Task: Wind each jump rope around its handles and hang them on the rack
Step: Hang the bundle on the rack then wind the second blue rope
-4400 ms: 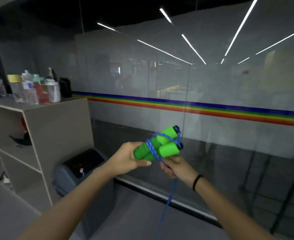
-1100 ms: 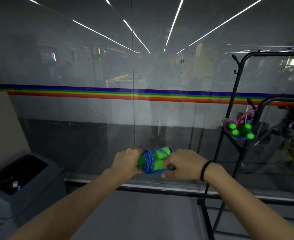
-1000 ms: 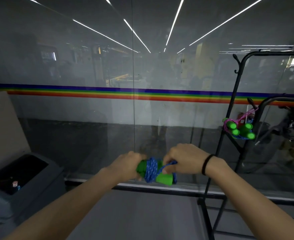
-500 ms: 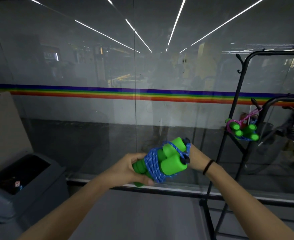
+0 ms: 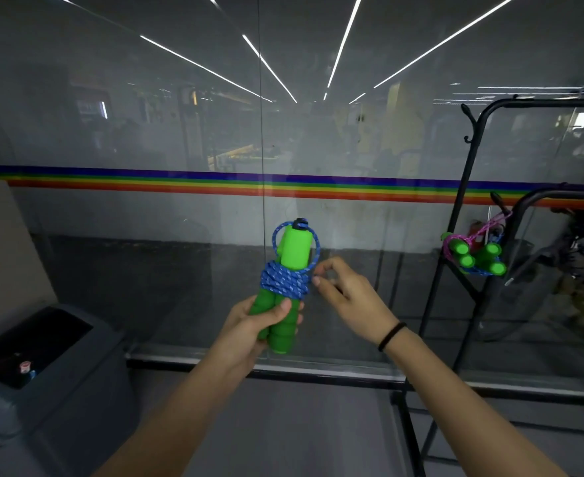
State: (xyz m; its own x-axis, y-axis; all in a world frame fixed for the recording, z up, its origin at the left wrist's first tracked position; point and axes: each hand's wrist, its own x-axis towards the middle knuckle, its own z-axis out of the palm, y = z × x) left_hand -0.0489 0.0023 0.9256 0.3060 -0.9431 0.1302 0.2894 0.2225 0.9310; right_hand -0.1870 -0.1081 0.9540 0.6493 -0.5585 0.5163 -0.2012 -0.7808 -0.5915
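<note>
Glass wall [image 5: 180, 132] behind, jump rope [image 5: 285, 282] upright, lower ends in left grip [image 5: 249, 327].

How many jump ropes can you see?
3. The left hand grips a blue rope; a pink rope and a second blue rope hang bunched together on the rack. More may hide behind them.

Inside what looks like an office-type activity space, beside a full-height glass partition [image 5: 180, 132] banded with a rainbow stripe [image 5: 180, 182]. Showing in the glass: long ceiling light strips [image 5: 345, 39] and dim furniture beyond. Black frame rail [image 5: 318, 376] along the foot of the glass. At right, a black metal rack [image 5: 469, 201] hung with wound jump ropes [image 5: 474, 259], 4 green handle ends in view. At lower left, a grey bin [image 5: 63, 383] beside a pale cabinet side [image 5: 1, 242]. Underfoot, smooth grey floor [image 5: 300, 428].
</note>
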